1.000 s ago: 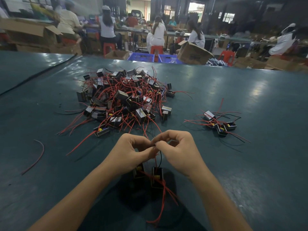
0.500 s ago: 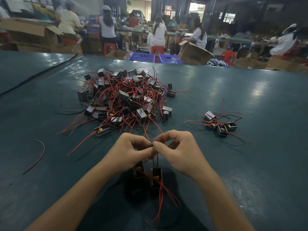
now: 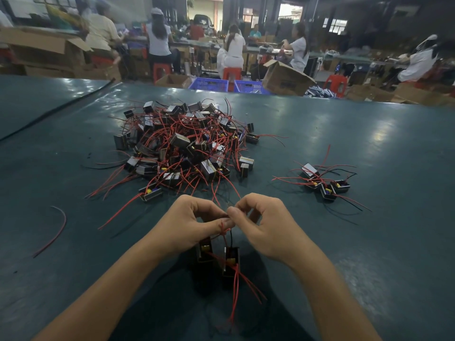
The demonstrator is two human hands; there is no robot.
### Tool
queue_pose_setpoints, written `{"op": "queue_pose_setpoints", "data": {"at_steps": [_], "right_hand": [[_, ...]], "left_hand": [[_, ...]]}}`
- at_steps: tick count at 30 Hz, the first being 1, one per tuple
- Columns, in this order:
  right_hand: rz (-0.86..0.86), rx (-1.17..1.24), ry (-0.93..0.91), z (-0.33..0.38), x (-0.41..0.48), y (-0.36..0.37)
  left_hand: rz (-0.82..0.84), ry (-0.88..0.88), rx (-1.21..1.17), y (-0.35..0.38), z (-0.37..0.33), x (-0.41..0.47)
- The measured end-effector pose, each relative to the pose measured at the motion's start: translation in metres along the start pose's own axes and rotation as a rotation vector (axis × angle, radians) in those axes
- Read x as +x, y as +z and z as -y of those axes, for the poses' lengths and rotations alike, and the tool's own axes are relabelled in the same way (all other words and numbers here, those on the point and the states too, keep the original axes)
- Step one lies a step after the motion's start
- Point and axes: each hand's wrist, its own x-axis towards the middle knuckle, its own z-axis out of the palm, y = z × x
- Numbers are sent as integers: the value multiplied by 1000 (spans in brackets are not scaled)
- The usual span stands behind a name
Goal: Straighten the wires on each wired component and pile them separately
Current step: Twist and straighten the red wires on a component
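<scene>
A big tangled heap of small black box components with red wires lies on the green table ahead of me. A small separate pile of components sits to the right. My left hand and my right hand meet fingertip to fingertip near the table's front, both pinching thin red and black wires. Two components hang or stand below the hands, one under the left hand and one just right of it. Their red wires trail toward me.
A loose red wire lies on the table at the left. A black cable runs along the far left seam. Beyond the far edge are cardboard boxes, blue crates, red stools and several seated people.
The hands stay together pinching the wires, with only small finger shifts. A red wire now shows knotted or looped at the left thumb.
</scene>
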Motion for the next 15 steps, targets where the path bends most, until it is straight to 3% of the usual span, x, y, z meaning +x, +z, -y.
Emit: {"op": "queue_pose_setpoints", "data": {"at_steps": [5,10,15], "right_hand": [[-46,-5,121,2,2,8],[-43,421,356,6,7,7],[27,510,356,6,6,9]], "left_hand": [[-57,53,84,3,0,0],[-29,21,-1,4,-5,-1],[44,-72,-128,7,-6,0]]}}
